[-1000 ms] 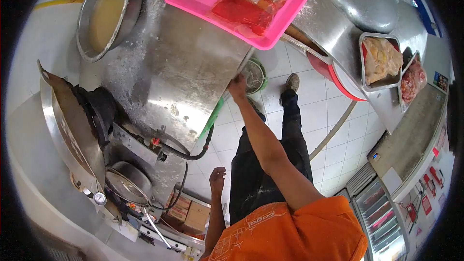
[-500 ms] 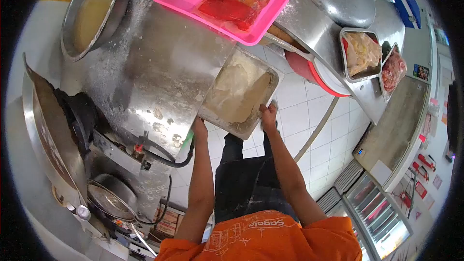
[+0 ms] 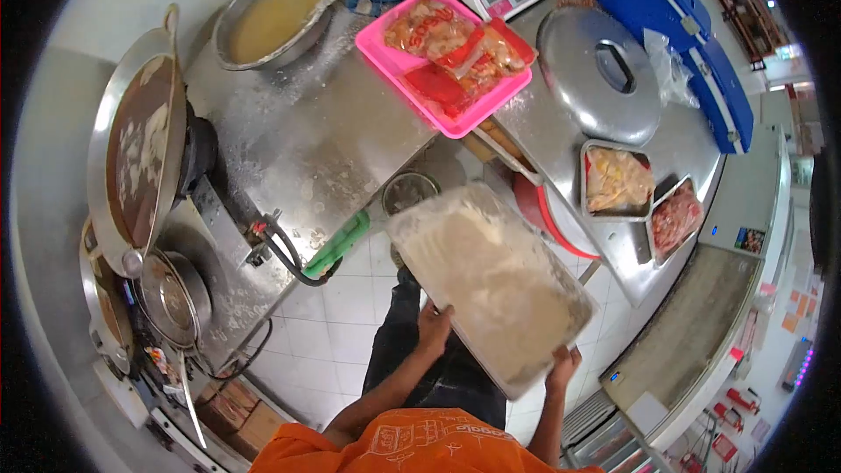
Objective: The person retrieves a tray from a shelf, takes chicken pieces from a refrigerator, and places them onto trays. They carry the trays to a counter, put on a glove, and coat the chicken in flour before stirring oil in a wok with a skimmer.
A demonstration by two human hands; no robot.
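A rectangular metal tray (image 3: 491, 289) with pale flour-like powder in it hangs in front of the body, over the floor, tilted in the view. My left hand (image 3: 432, 330) grips its lower left edge, fingers closed. At the tray's lower right corner my right hand (image 3: 562, 368) is closed on the rim. Beyond the tray's far left corner a round metal container (image 3: 409, 194) shows beside the steel table (image 3: 298, 158).
A pink tray (image 3: 451, 127) of bagged meat sits on the table's far edge. At left are a large pan of oil (image 3: 140, 153) and a bowl of batter (image 3: 273, 22). Two small meat trays (image 3: 617, 180) and a metal lid (image 3: 598, 74) lie on the right counter.
The tray has come out from beside and partly under the table, toward the body and right, and shows larger. Both hands moved with it. The view has shifted, showing more of the counters.
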